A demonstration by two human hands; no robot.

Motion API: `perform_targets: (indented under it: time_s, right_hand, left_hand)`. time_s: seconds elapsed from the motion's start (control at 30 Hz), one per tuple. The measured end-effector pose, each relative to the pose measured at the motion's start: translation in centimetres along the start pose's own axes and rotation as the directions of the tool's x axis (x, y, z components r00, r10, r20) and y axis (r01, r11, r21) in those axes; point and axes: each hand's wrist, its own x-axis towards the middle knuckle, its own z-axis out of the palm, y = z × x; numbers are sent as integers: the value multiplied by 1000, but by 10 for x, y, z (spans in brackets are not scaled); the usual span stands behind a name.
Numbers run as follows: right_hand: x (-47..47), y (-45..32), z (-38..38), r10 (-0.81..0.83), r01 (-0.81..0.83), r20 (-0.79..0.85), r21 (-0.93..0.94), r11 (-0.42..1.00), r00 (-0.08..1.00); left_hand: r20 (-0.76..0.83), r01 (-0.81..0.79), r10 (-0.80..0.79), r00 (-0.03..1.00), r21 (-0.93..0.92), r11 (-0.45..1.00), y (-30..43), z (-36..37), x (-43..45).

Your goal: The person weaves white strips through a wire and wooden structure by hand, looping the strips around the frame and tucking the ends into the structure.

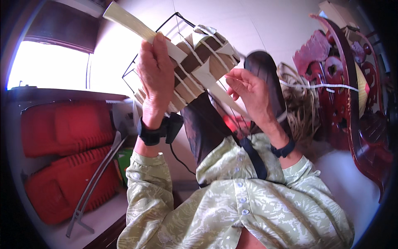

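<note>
Up in front of me is a partly woven basket (189, 88) on a black wire frame (177, 14), with brown and tan flat bands crossed by white cords. My left hand (157, 68) grips its near left side, its thumb pressing a pale flat strip (127, 20) that sticks out to the upper left. Another pale strip (227, 101) folds over the weave and hangs down to the right, passing behind my right hand (250, 91). That hand's fingers are bent beside the basket's right edge. Whether they pinch anything cannot be made out.
Red plastic cases (68, 127) and a grey metal bracket (96, 177) lie to the left. On the right, a bundle of tan strips (300, 112) rests by a carved dark-red wooden chair (345, 77). A black cable (180, 160) hangs below my left wrist.
</note>
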Motion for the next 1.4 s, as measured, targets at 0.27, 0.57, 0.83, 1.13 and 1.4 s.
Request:
perform_targets:
  time_s: [0.27, 0.57, 0.83, 1.13, 1.4]
  right_hand:
    - [-47, -91, 26, -727, 677, 68, -433, 596, 683]
    - [-4, -101, 1, -755, 360, -154, -807, 468, 637]
    - [28, -114, -23, -868, 396, -11, -887, 237, 496]
    - [86, -124, -29, -651, 681, 575, -723, -120, 496]
    - [90, -74, -34, -447, 849, 742, -522, 84, 500]
  left_hand:
    - [-153, -100, 78, 985, -142, 985, 54, -25, 76]
    - [-269, -134, -34, 962, -578, 805, 96, 29, 39]
    - [-200, 137, -599, 776, -873, 468, 76, 59, -33]
    - [347, 336, -655, 671, -930, -149, 32, 75, -127]
    - [791, 767, -344, 506, -596, -240, 72, -68, -161]
